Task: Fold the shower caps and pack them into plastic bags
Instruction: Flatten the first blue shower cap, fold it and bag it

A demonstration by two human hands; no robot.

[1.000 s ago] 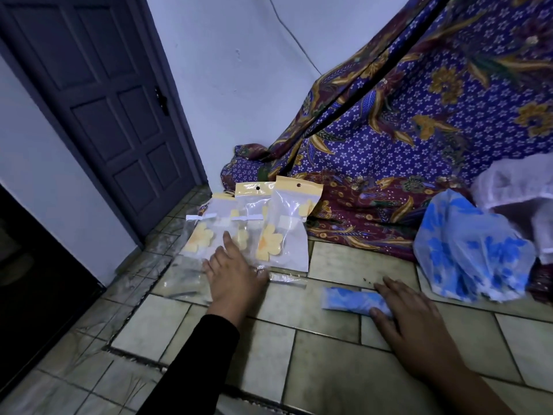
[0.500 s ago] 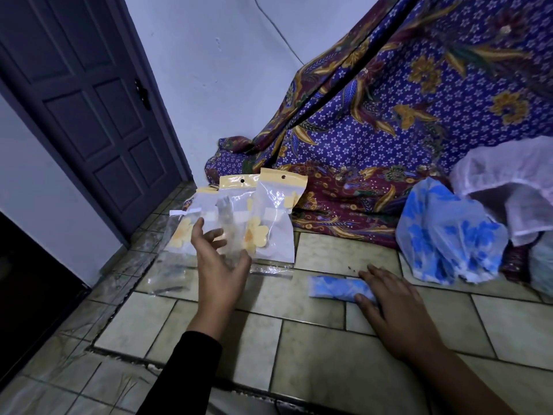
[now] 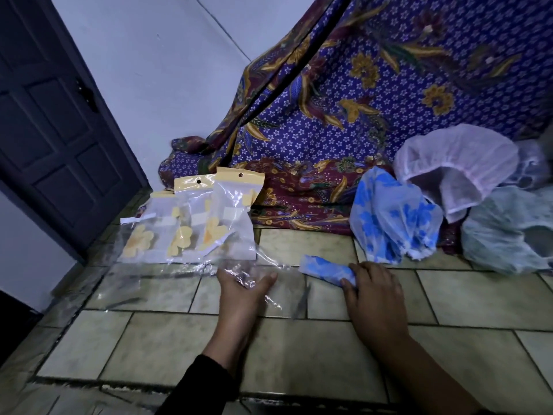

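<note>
A folded blue-flowered shower cap (image 3: pixel 326 269) lies on the tiled floor, and my right hand (image 3: pixel 374 292) rests on its right end, fingers curled over it. My left hand (image 3: pixel 242 290) grips a clear plastic bag (image 3: pixel 269 283) that trails across the tiles toward the folded cap. Three packed bags with yellow headers (image 3: pixel 218 217) lean in a row behind my left hand. More clear bags (image 3: pixel 128 283) lie flat to the left. Loose caps sit at the right: a blue-flowered one (image 3: pixel 392 217), a white one (image 3: pixel 449 166) and a pale grey-blue one (image 3: pixel 505 232).
A purple batik cloth (image 3: pixel 389 94) drapes down behind everything and spreads onto the floor. A dark door (image 3: pixel 45 115) stands at the left beside a white wall. The raised tiled step has an edge (image 3: pixel 209 387) near me.
My left hand lifted a clear bag from in front of the packed bags, then brought it down and right toward the folded cap. My right hand stayed on the cap.
</note>
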